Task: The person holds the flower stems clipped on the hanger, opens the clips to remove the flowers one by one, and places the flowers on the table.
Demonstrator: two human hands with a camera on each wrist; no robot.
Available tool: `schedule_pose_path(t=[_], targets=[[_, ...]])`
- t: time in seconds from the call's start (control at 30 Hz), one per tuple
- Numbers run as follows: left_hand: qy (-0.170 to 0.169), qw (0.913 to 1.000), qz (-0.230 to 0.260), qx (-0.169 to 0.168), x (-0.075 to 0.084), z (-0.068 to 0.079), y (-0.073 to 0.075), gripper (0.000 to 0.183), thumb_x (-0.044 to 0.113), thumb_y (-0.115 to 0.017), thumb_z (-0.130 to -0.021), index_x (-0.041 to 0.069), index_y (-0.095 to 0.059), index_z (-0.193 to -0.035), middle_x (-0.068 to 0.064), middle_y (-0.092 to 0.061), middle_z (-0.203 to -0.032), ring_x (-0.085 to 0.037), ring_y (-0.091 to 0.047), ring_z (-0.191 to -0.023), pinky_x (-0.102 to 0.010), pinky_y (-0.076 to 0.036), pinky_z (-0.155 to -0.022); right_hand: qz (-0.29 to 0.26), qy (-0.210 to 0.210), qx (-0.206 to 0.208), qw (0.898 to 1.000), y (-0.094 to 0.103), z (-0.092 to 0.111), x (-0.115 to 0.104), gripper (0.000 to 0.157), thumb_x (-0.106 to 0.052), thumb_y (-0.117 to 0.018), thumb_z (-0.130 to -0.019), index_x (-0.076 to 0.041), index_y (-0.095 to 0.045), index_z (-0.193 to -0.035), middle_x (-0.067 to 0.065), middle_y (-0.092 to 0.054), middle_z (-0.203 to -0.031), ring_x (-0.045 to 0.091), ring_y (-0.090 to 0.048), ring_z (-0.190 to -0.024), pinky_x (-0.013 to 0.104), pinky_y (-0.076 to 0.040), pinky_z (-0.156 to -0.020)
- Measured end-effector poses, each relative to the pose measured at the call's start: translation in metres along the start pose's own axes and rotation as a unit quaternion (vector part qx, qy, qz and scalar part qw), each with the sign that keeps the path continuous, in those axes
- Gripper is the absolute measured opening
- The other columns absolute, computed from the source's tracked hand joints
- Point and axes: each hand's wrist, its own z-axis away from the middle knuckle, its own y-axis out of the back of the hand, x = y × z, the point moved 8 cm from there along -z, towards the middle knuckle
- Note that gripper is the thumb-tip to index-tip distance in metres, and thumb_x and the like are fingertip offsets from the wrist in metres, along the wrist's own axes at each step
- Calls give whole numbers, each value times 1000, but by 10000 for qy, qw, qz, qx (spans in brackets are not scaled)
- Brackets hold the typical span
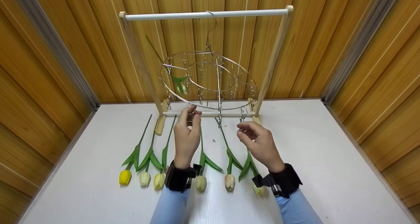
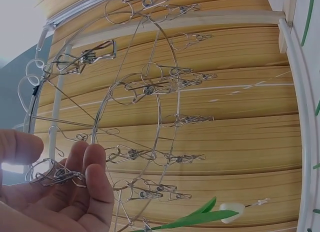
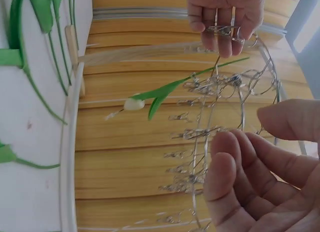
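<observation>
A round wire hanger (image 1: pixel 219 82) with metal clips hangs from a white rail (image 1: pixel 164 16). My left hand (image 1: pixel 187 138) is at its front rim, where a wire clip (image 2: pixel 61 176) lies against the fingers; the thumb stands apart from it in the left wrist view. My right hand (image 1: pixel 261 143) is below another clip (image 1: pixel 243 113) at the front right, fingers loosely bent, nothing visible between them and the thumb. One artificial tulip (image 2: pixel 200 219) hangs head down from the hanger's left side, its pale bloom (image 3: pixel 134 104) lowest.
Several artificial tulips lie in a row on the white table (image 1: pixel 85 184), from a yellow bloom (image 1: pixel 124 177) at left to a pale one (image 1: pixel 258 190) partly behind the right wrist strap. Wooden posts (image 1: pixel 275 53) hold the rail. Wood-patterned walls (image 1: pixel 377 86) enclose the table.
</observation>
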Motion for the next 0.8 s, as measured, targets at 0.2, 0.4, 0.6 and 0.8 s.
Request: schedule_pose_path(t=[0.2, 0.4, 0.6, 0.8], targets=[[-169, 9998, -139, -27, 5, 2, -3, 28, 5, -53, -105, -4, -62, -130, -14, -73, -108, -25, -67, -91, -31, -51, -75, -16, 412, 200, 9990, -7, -17, -18, 20, 0, -70, -95, -2, -73, -115, 8, -72, -105, 18, -67, -86, 23, -53, -72], [-285, 9993, -224, -130, 9, 4, -10, 29, 2, -53, -104, -6, -62, -130, -15, -71, -108, -25, -67, -93, -32, -52, -76, 145, 457, 350, 9982, -15, -30, -26, 21, -5, -74, -94, 0, -73, -114, 11, -72, -110, 22, -70, -84, 24, -56, -72], [-379, 9979, -358, -386, 14, 10, -21, 32, 4, -52, -105, -5, -60, -134, -16, -71, -112, -23, -66, -94, -30, -53, -76, 332, 445, 722, 9958, -14, -37, -24, 12, -5, -73, -94, 1, -75, -104, 11, -72, -101, 23, -70, -76, 22, -54, -65], [-597, 9956, -485, -541, 19, 14, -32, 33, 2, -55, -103, -5, -61, -134, -15, -70, -112, -22, -67, -94, -30, -54, -74, 471, 390, 1037, 9927, -2, -41, -15, 8, -5, -70, -96, -3, -78, -95, 7, -71, -89, 19, -68, -72, 18, -50, -63]])
